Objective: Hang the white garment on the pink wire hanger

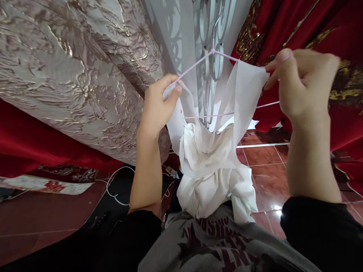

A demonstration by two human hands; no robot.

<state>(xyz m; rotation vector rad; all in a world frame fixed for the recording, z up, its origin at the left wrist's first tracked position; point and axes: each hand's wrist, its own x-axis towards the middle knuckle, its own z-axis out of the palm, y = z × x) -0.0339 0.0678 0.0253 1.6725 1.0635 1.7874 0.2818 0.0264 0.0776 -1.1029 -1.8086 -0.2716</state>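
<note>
A white garment [211, 158] hangs bunched from a thin pale pink hanger [198, 64] in front of me. My left hand [159, 105] pinches the garment's left shoulder against the hanger's left arm. My right hand [304, 85] pinches the garment's right shoulder edge near the hanger's right end, fingers closed on the cloth. The hanger's metal hook [217, 22] rises toward a white ornate grille. The garment's lower part rests against my grey printed shirt [215, 241].
A silvery embossed curtain [76, 71] fills the upper left. Red and gold drapery [312, 26] hangs at the upper right. Red glossy floor tiles [266, 170] lie below, with a white cable [113, 189] and a white and red bag [42, 185] at the left.
</note>
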